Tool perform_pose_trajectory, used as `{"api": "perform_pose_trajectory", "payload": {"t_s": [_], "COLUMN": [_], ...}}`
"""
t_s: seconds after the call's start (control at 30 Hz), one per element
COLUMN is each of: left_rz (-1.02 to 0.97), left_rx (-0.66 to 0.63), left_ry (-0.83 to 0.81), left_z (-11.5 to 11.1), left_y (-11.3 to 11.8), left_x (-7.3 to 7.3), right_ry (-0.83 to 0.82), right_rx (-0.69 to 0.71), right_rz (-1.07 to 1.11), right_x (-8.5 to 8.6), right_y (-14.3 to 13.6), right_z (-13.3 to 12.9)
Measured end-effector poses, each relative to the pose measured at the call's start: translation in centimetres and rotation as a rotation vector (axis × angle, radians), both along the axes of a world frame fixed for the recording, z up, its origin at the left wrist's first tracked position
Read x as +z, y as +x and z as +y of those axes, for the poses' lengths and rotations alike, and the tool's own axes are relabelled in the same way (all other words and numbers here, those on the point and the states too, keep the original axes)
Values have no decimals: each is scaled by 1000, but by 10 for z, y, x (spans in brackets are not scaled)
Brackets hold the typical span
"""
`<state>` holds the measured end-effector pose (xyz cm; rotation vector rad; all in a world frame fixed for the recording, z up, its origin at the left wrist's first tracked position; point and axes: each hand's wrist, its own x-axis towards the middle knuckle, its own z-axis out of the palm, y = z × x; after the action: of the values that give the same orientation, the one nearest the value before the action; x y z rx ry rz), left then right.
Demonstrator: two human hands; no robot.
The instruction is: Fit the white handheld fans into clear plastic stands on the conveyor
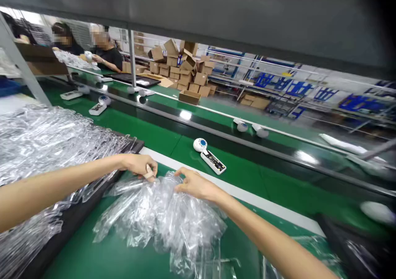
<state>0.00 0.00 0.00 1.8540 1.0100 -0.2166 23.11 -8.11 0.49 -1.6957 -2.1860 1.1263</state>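
Clear plastic bags [157,213] lie heaped on the surface [93,259], probably for easy reach, the left hand [140,166] curled at their edge, its grip unclear, the right hand [194,183] moderately wide.

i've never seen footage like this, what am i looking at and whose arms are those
There's no machine arm here: those are a person's own bare arms, seen by a camera worn on their head, looking forward and down. It's one picture.

The left hand and right hand are at the top of a pile of clear plastic wrapping on a green worktop; how firmly either grips is hard to tell. To the left, a heap of clear plastic pieces lies on a black tray. Just beyond the hands is a white device with its circuitry showing. Other people sit far left.
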Motion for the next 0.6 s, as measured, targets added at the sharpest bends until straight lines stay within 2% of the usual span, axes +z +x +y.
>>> {"api": "perform_pose_trajectory", "payload": {"t_s": [0.2,0.33,0.43,0.53,0.6], "left_rz": [18,-37,-118,-228,-251], "left_rx": [34,57,41,125,167], "left_ry": [18,66,101,142,192], "left_z": [-6,-14,-21,-25,-27], "left_y": [8,10,7,2,-2], "left_x": [1,11,24,37,42], "right_ry": [42,74,111,154,191], "right_rx": [-12,-3,12,22,10], "right_rz": [-15,25,150,324,342], "right_x": [-2,2,22,51,69], "right_y": [-14,-12,-4,8,16], "right_z": [5,1,-16,-39,-52]}}
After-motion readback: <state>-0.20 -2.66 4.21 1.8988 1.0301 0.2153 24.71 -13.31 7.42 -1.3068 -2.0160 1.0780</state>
